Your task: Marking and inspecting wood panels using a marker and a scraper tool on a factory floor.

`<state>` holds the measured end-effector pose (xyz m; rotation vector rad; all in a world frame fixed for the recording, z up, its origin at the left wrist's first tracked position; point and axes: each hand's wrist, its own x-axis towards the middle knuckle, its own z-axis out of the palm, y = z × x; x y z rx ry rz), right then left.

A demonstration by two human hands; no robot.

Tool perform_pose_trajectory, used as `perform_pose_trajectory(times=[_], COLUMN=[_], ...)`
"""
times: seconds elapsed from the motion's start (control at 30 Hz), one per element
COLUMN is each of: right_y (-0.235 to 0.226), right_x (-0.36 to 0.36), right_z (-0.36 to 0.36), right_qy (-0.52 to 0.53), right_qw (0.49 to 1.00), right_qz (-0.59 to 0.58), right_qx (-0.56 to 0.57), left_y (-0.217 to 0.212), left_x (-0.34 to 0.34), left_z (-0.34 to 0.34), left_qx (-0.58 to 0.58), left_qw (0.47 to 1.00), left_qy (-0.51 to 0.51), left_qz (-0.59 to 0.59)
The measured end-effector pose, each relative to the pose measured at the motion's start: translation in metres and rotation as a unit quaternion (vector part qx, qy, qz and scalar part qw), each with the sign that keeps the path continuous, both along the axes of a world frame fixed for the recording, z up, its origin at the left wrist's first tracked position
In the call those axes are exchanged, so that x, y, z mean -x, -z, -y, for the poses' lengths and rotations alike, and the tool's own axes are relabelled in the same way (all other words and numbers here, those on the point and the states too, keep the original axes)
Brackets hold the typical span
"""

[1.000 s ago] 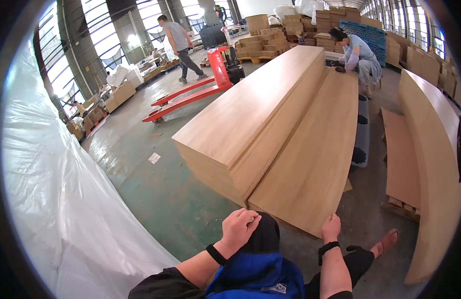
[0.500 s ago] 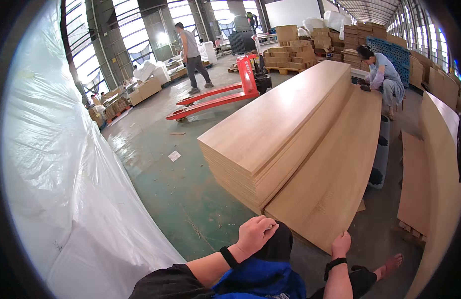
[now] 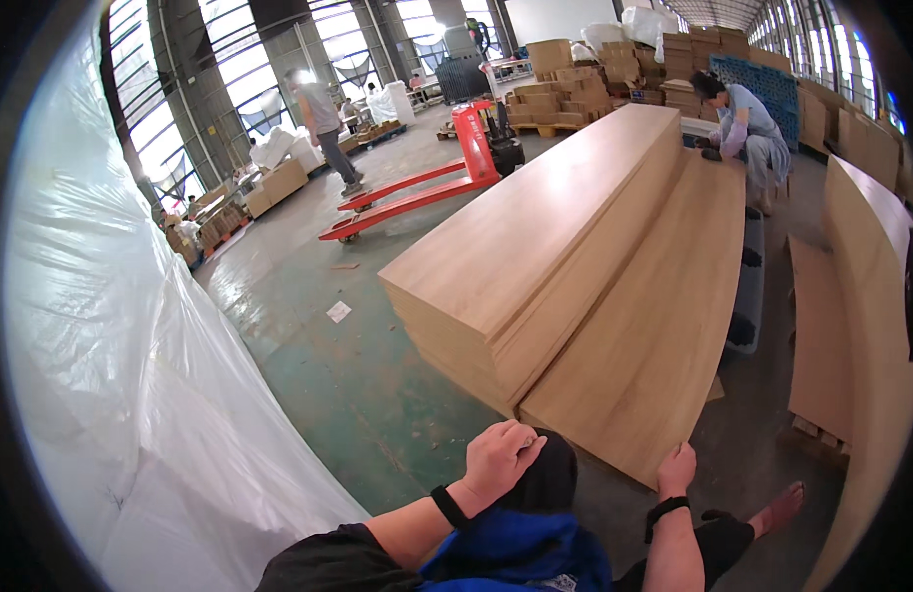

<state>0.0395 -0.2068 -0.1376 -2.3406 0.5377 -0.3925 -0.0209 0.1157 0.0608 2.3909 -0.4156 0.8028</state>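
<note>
A long light-wood board (image 3: 644, 326) leans against a tall stack of similar boards (image 3: 535, 237), its near edge low in front of me. My right hand (image 3: 676, 469), with a black wrist strap, grips that near edge. My left hand (image 3: 501, 456), also wearing a black wristband, lies with curled fingers over a dark rounded shape (image 3: 550, 479) at the board's near left corner, fingertips touching the edge. A blue garment (image 3: 520, 553) covers my lap.
White plastic sheeting (image 3: 150, 395) fills the left. A red pallet jack (image 3: 417, 187) stands on the green floor behind the stack. One person (image 3: 747, 133) crouches at the stack's far end and another (image 3: 328, 123) walks far left. More boards (image 3: 866, 296) lean at the right; cardboard boxes (image 3: 594, 74) sit behind.
My view has shifted closer to the stack and to the right. Both hands stay at the board's near edge. The walking person has moved further left.
</note>
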Motion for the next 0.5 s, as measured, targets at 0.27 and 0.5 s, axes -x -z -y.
perform_pose_trajectory(times=[0.27, 0.5], right_y=[0.0113, 0.0058], right_x=[-0.0041, -0.0006], right_z=[-0.0002, -0.0019], right_qy=[0.024, 0.019], right_qw=[1.000, 0.999], right_qz=[-0.003, 0.012], right_qx=[-0.005, -0.022], left_y=[-0.0011, 0.0014], left_x=[-0.0007, -0.0023], left_z=[0.0011, 0.0007], left_qx=[0.017, 0.013], left_qw=[1.000, 1.000], left_qy=[-0.006, -0.005], left_qz=[-0.013, -0.005])
